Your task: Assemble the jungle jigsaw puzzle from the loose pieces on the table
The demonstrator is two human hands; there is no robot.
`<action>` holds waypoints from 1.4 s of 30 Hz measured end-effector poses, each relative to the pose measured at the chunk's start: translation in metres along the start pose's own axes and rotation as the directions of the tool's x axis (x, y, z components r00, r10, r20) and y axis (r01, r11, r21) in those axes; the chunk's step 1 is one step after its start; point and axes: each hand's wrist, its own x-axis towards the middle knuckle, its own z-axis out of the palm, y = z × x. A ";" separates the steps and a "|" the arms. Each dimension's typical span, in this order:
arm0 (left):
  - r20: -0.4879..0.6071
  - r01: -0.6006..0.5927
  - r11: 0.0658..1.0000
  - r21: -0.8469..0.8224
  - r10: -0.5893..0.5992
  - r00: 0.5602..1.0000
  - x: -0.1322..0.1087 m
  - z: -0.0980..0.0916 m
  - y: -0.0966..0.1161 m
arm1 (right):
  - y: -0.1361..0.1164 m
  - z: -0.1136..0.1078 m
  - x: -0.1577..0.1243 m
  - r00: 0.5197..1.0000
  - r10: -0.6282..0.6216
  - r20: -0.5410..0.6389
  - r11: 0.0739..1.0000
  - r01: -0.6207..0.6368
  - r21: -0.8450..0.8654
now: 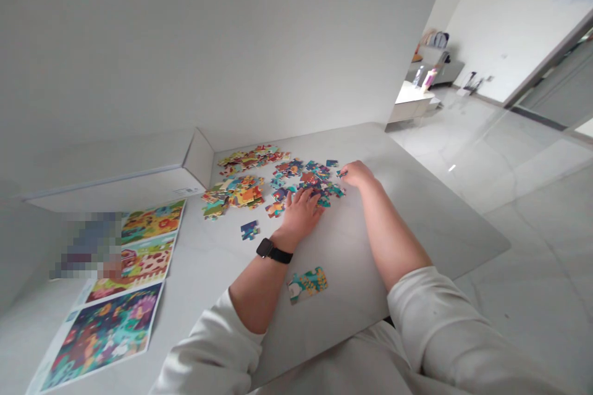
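Cardboard jigsaw pieces (pixel 306 182) are scattered on the bench (pixel 343 259), judged light and stiff, best taken by the edges. Left hand (pixel 300 217) is laid open upon them; right hand (pixel 356 174) is half curled at their edge, its hold not determinable.

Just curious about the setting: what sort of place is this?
Probably a home: what looks like a grey sofa sits beyond the tiled floor, and jigsaw pieces lie on a pale table.

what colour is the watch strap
Black: the strap shows best in the head view.
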 end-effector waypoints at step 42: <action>-0.131 -0.137 0.968 -0.212 0.111 0.985 -0.009 -0.009 0.008 | -0.011 -0.032 -0.009 0.999 0.003 -0.036 0.860 0.016 0.511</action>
